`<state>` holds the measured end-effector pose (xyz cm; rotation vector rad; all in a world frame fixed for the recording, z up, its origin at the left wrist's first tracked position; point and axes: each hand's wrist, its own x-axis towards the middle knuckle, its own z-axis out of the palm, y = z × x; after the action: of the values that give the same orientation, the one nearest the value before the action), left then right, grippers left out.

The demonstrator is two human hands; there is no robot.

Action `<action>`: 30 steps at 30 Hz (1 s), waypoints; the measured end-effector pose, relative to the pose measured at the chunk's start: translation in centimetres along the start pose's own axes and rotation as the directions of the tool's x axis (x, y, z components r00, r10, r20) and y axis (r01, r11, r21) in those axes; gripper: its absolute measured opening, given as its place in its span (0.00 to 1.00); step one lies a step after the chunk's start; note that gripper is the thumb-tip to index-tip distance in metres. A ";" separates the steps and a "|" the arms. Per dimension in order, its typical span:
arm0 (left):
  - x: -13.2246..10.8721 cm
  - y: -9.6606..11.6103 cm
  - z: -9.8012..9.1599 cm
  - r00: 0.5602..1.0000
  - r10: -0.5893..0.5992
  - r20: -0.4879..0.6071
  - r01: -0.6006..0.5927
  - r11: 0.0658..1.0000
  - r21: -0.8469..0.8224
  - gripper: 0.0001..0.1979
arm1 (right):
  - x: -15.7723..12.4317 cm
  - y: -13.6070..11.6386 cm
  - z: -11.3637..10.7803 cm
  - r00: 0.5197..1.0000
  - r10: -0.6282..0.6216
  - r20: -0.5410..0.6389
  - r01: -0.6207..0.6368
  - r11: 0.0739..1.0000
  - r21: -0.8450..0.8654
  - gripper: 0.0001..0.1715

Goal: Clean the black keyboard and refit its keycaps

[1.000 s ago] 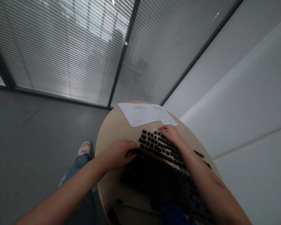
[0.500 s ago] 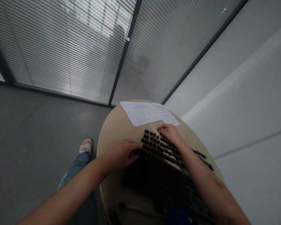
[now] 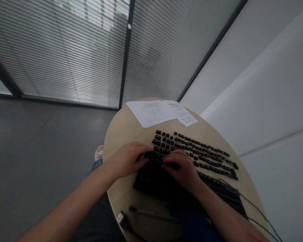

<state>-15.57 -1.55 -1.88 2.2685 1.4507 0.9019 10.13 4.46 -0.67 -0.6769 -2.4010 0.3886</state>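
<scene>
Rows of loose black keycaps (image 3: 204, 147) lie on the round wooden table (image 3: 123, 129). Nearer me is a dark keyboard (image 3: 151, 183), much of it in shadow. My left hand (image 3: 132, 158) is at the keyboard's upper left corner, its thumb and fingers closed around that edge. Just right of it, my right hand (image 3: 180, 164) reaches over the keyboard's top part with fingers pinched together; whatever they hold is too dark and small to make out.
Printed papers (image 3: 154, 113) lie at the table's far edge. A long dark tool (image 3: 151, 213) and a cable plug (image 3: 120, 217) are near the front left edge. Something blue (image 3: 199, 227) sits at the front, and thin cables (image 3: 260, 215) run off at the right.
My right hand has come back from the far keycaps, near the papers, to the keyboard beside my left hand. My left hand has stayed at the keyboard's corner. The camera view has shifted.
</scene>
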 end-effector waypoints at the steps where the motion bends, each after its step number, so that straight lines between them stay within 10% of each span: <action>1: 0.0 0.0 -0.1 1.000 -0.006 0.004 0.006 1.000 0.000 0.18 | 0.0 0.1 0.1 1.000 -0.011 -0.008 0.011 1.000 -0.003 0.03; 30: -0.1 0.7 -1.2 0.999 -0.043 0.024 0.043 0.999 0.022 0.17 | -0.2 -0.4 0.6 1.000 -0.023 0.009 0.024 0.997 -0.073 0.04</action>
<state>-15.87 -2.04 -0.59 2.2468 1.4997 0.8468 9.77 3.91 -1.03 -0.6798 -2.4384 0.2953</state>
